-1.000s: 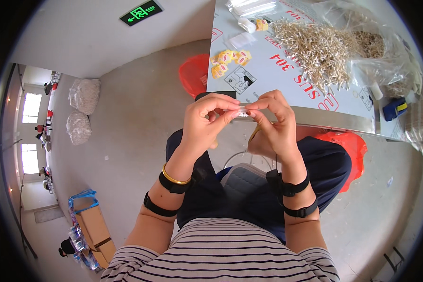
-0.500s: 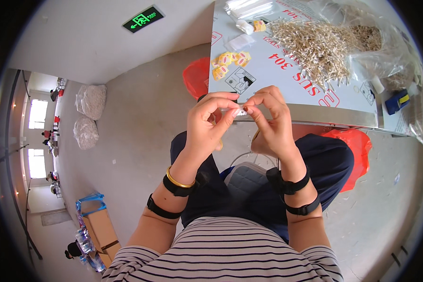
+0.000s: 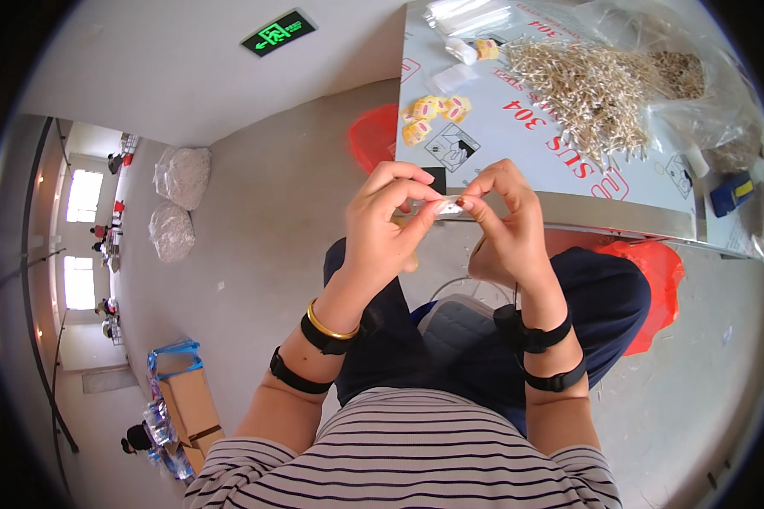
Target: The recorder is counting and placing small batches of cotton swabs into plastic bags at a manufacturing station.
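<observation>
Just off the near edge of the table, my left hand (image 3: 386, 214) and my right hand (image 3: 511, 219) meet with thumbs and forefingers pinched. Between the fingertips they hold a small clear plastic bag (image 3: 448, 206) with something whitish in it; the contents are too small to make out. Beyond the hands, a big loose pile of cotton swabs (image 3: 581, 93) lies on the table (image 3: 518, 161). Several small yellow and white packets (image 3: 429, 109) lie nearer, to the left of the pile. Behind them rests a small whitish plastic bag (image 3: 454, 79).
Clear plastic sleeves (image 3: 467, 15) and a large clear bag (image 3: 709, 102) lie at the table's back. A blue and yellow tool (image 3: 732, 194) sits at right. Red plastic bags (image 3: 649, 284) hang below. Stuffed bags (image 3: 181, 178) and a cardboard box (image 3: 191, 403) stand on the floor at left.
The whole view has shifted a little, so everything sits further right. My hands keep their pinch, and more of the small plastic bag shows stretched between the fingertips.
</observation>
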Available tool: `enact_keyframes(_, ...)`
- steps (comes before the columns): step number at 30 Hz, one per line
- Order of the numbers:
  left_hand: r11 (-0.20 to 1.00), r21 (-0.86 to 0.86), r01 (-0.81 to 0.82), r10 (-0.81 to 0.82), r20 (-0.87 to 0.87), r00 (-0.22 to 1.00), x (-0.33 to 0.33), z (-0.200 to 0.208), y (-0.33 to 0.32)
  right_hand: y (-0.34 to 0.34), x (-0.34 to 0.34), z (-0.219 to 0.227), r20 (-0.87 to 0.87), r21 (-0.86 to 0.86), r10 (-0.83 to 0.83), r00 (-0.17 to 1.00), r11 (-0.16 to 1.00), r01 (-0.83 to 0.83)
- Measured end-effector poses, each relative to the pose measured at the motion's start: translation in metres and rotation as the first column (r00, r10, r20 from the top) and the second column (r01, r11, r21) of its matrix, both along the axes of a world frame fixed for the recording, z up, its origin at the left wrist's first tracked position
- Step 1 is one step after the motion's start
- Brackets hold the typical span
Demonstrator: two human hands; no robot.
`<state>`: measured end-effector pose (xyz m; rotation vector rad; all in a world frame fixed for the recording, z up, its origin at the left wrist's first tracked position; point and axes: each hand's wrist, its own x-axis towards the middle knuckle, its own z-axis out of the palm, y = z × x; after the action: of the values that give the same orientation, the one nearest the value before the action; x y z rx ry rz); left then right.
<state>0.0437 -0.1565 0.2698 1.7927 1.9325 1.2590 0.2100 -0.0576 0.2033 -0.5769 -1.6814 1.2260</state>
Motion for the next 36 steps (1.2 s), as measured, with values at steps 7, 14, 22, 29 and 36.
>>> enact_keyframes(7, 0.998, 0.05, -0.046, 0.048, -0.047, 0.998, -0.003, -0.01, 0.001, 0.004, 0.001, -0.015, -0.063, -0.182, 0.057, 0.996, 0.981, -0.068)
enact_keyframes(14, 0.989, -0.132, -0.065, 0.076, 0.082, 0.994, -0.011, -0.006, 0.002, 0.003, 0.001, -0.011, -0.057, -0.147, 0.11, 0.992, 0.982, -0.117)
enact_keyframes(22, 0.999, -0.004, 0.038, -0.037, -0.258, 0.965, -0.001, 0.0, 0.004, 0.0, 0.002, 0.003, 0.161, 0.345, -0.075, 0.984, 0.938, 0.015)
enact_keyframes(29, 0.998, 0.017, 0.063, -0.047, -0.49, 0.871, -0.001, 0.0, 0.002, 0.002, 0.006, 0.008, 0.211, 0.4, -0.091, 0.973, 0.916, -0.001)
enact_keyframes(36, 1.0, -0.002, -0.002, 0.001, -0.543, 0.84, -0.003, 0.0, -0.001, 0.007, 0.01, 0.004, 0.245, 0.37, -0.086, 0.966, 0.929, -0.011)
